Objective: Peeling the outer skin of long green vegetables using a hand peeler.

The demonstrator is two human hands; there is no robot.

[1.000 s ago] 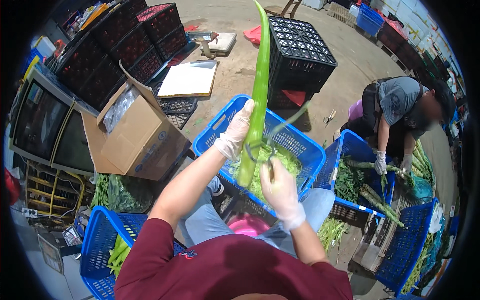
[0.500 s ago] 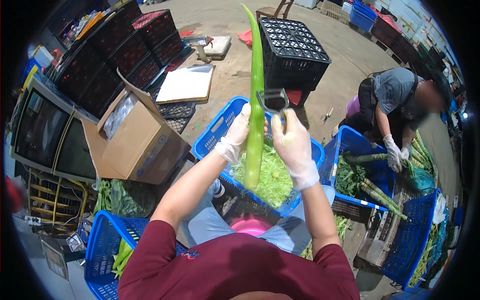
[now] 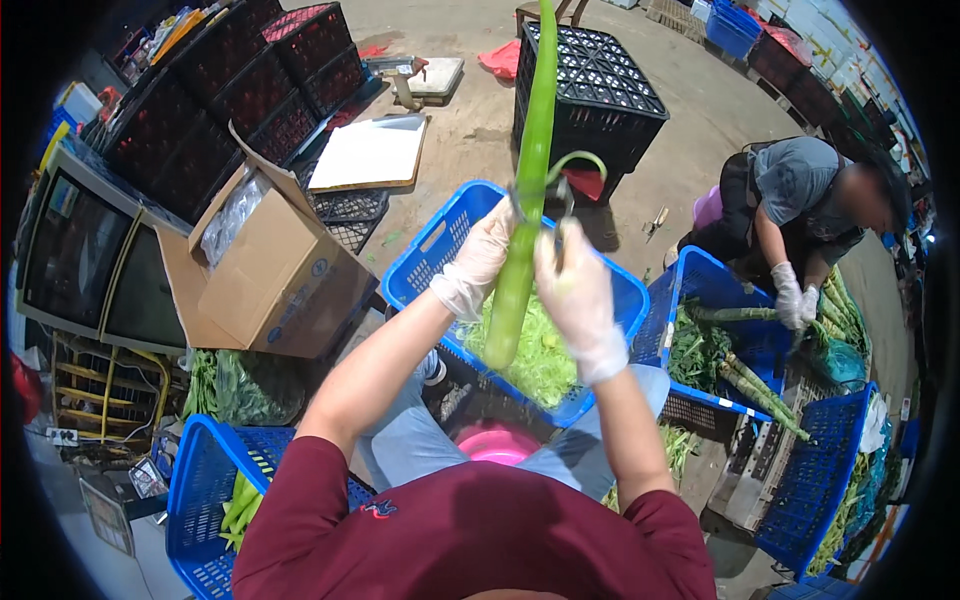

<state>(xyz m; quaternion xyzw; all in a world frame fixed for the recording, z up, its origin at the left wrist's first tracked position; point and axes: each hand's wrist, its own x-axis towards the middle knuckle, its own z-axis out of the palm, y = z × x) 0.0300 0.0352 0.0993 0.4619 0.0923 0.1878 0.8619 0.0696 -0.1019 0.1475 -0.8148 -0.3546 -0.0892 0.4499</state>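
A long, tapering green celtuce stem (image 3: 513,285) stands tilted before me, its thick end low and its thin tip far out. My gloved left hand (image 3: 483,252) is wrapped round its middle. In my gloved right hand (image 3: 580,292) is a metal peeler (image 3: 561,205), its head against the stem just above my left fingers. A curled strip of peel (image 3: 585,157) rises from the peeler, which is partly blurred. Below both hands, pale green peelings (image 3: 535,350) fill a blue basket (image 3: 405,288).
Peeled stems (image 3: 240,512) lie in a blue basket (image 3: 185,480) at lower left. A pink basin (image 3: 495,445) sits between my legs. At left stands an open cardboard box (image 3: 285,270), ahead a black crate (image 3: 575,125). On the right, a co-worker (image 3: 795,190) handles leafy stalks over another basket (image 3: 690,275).
The peeler has come down along the stem toward my left hand, and a curl of peel now stands off it. The stem's thin end has swung slightly right and farther out.
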